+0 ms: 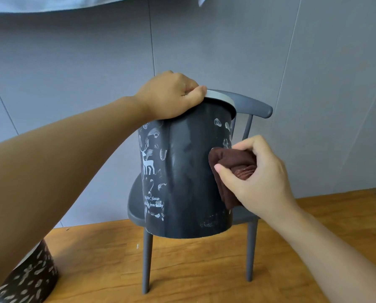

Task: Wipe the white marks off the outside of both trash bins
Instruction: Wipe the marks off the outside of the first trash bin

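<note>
A dark grey trash bin (187, 171) with a white deer print and white leaf marks is lifted in front of me, above a chair seat. My left hand (171, 96) grips its pale rim at the top. My right hand (254, 176) holds a bunched brown cloth (232, 162) and presses it against the bin's right side. White smudges show near the bin's lower right and upper right. A second bin (27, 278), dark brown with white marks, stands at the bottom left, partly hidden behind my left forearm.
A grey chair (254, 108) stands behind and under the lifted bin on a wooden floor (204, 270). A grey panelled wall (204, 51) runs close behind it. Pale cloth hangs across the top left.
</note>
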`<control>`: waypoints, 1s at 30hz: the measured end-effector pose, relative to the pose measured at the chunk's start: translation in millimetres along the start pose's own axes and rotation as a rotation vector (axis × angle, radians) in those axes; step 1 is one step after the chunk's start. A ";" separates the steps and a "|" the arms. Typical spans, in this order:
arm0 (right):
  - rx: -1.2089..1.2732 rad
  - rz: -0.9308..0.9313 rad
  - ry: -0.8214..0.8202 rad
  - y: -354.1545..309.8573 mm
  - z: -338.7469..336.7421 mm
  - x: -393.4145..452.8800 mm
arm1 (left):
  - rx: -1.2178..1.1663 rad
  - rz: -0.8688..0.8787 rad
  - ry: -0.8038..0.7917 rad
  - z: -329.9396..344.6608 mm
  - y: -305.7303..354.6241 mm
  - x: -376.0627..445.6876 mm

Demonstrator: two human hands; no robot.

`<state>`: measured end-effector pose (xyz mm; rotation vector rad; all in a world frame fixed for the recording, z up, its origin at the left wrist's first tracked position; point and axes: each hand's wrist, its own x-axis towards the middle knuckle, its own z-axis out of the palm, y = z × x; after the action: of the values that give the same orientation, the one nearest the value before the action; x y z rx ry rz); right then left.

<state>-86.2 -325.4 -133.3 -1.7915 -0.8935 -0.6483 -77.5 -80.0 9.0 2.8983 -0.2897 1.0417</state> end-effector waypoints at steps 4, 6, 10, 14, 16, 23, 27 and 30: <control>-0.162 -0.207 -0.025 0.9 7.7 -7.3 | 0.005 0.015 0.011 0.8 0.5 0.6; -0.217 -0.346 -0.095 2.3 8.0 -14.0 | 0.000 0.011 0.015 0.4 -0.1 -0.1; -0.179 -0.502 -0.436 1.2 2.8 -32.7 | -0.006 0.016 0.010 0.1 0.2 -1.1; -0.134 -0.438 -0.376 -1.3 -4.3 -23.2 | 0.001 0.013 0.017 1.1 -0.7 0.1; -0.104 -0.359 -0.250 -1.4 -6.4 -12.0 | 0.007 0.007 0.021 1.6 -1.9 0.0; -0.175 -0.391 -0.481 -1.6 -3.5 -32.5 | -0.008 -0.036 0.010 -0.6 -4.1 -1.2; -0.186 -0.444 -0.721 -3.4 -9.8 -59.2 | -0.016 -0.041 0.013 -0.5 -4.1 -2.3; -0.084 -0.346 -0.605 -0.4 -14.1 -55.0 | -0.029 -0.047 0.010 -1.4 -3.7 -3.4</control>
<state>-119.1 -353.9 -169.7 -1.9608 -1.6289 -0.3520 -80.1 -75.6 8.0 2.8589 -0.2331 1.0353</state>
